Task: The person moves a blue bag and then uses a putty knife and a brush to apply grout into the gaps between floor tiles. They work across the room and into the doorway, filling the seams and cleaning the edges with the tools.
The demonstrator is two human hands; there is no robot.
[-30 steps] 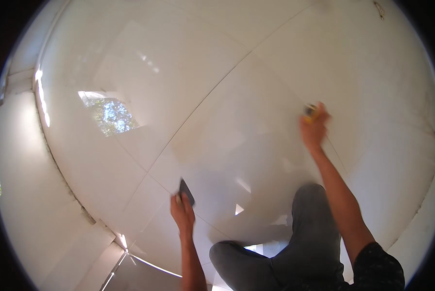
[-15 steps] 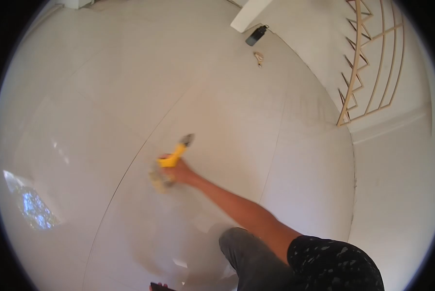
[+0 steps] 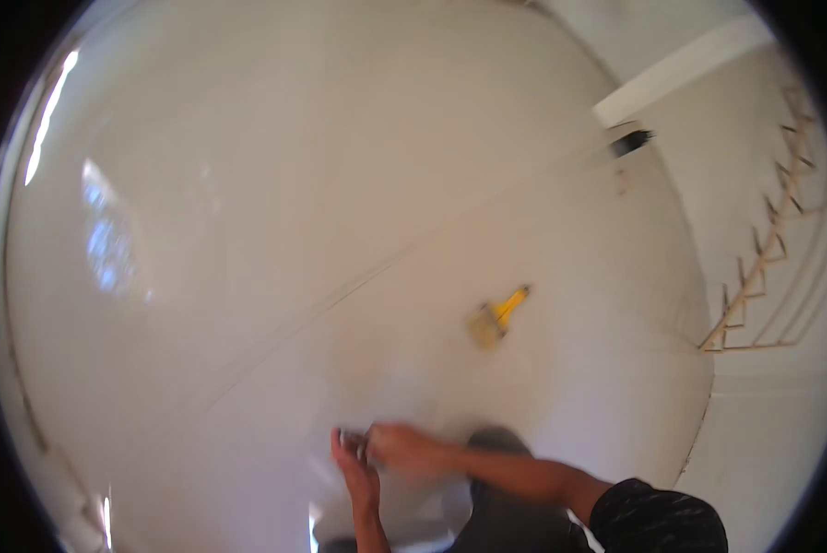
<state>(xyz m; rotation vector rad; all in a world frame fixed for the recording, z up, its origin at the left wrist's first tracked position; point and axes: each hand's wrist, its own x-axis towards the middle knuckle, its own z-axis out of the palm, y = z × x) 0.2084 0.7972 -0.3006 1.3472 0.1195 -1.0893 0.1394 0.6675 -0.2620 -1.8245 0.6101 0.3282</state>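
Observation:
Near the bottom centre, my left hand (image 3: 356, 465) is raised with its fingers around a small dark grey thing (image 3: 355, 444), too blurred to name. My right hand (image 3: 402, 446) meets it from the right, fingers closed at the same thing and smeared by motion. Up and to the right of both hands, a yellow-handled tool (image 3: 510, 307) with a broad pale, brush-like end (image 3: 484, 328) lies on the floor, touched by neither hand.
Glossy pale floor (image 3: 340, 184) spreads around me. A dark bottle (image 3: 631, 143) lies at the upper right, with a small blurred item (image 3: 622, 182) below it. A tan metal railing (image 3: 762, 263) is on the right. My knee (image 3: 498, 441) is beside my right arm.
My right hand has let go of the yellow-handled tool and moved down to my left hand, which has come into fuller view. The camera view has turned, shifting the bottle and railing rightward and down.

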